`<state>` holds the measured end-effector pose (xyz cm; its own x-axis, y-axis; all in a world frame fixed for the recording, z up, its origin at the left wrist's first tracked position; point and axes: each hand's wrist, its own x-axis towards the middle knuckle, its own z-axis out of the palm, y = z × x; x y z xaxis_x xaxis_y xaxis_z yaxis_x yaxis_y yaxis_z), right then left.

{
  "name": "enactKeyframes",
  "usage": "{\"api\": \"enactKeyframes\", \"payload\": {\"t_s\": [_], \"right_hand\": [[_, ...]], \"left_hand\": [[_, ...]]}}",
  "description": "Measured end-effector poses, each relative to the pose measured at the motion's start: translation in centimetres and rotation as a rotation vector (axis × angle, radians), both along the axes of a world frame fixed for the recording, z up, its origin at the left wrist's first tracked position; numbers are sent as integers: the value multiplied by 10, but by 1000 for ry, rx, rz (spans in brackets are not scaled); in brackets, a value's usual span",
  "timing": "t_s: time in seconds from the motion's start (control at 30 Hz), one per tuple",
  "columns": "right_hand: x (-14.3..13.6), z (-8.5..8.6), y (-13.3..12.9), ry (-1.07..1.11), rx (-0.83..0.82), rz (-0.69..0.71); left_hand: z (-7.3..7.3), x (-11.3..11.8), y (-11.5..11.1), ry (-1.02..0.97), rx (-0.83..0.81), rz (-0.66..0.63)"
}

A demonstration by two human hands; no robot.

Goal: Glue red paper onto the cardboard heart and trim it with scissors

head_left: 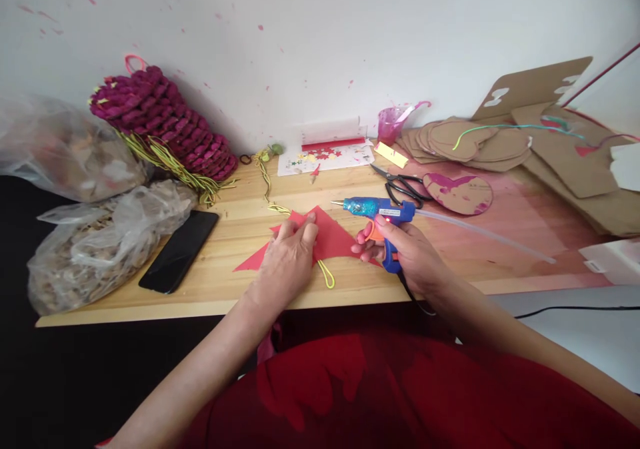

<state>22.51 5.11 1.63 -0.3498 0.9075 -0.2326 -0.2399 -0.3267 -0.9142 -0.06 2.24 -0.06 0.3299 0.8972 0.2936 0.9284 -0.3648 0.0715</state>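
Pressing red paper (335, 235) to table (240, 222) | left hand (293, 255): nearer, fingers bent atop paper, pinch unclear | right hand (413, 252): wrapped round glue gun (377, 209), long axis crosswise, nozzle leftward near paper's far corner

A black phone (179, 252) lies beside a plastic bag (105, 255).

Wears a red garment (400, 382), broad and rounded in outline, below the front edge of the desk (355, 295). Runs from bright red to near-black. Carries lighter, lobed patches (300, 389) under the middle of that edge; too dim to tell print from shadow. Bare at left forearm (200, 369), right forearm (515, 332), left hand (291, 252), right hand (406, 249).
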Motion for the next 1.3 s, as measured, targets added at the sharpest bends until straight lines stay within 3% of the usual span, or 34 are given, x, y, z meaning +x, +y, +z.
{"api": "enactKeyframes", "payload": {"t_s": [0.13,0.3,0.47,0.67,0.9,1.3], "right_hand": [[-1,-2,1,50,14,-6],[0,-7,2,67,53,-22],[1,-8,2,59,61,-24],[1,-6,2,60,66,-35],[-1,-5,3,66,55,-67],[14,15,-9,101,-210,5]], "left_hand": [[-5,-7,-11,10,-10,-54],[-2,-23,-29,-33,-76,-261],[3,-29,-26,-50,-115,-346],[-4,-32,-27,-112,-86,-424],[-8,-29,-35,-236,-80,-301],[-1,-26,-31,-321,12,-368]]}}
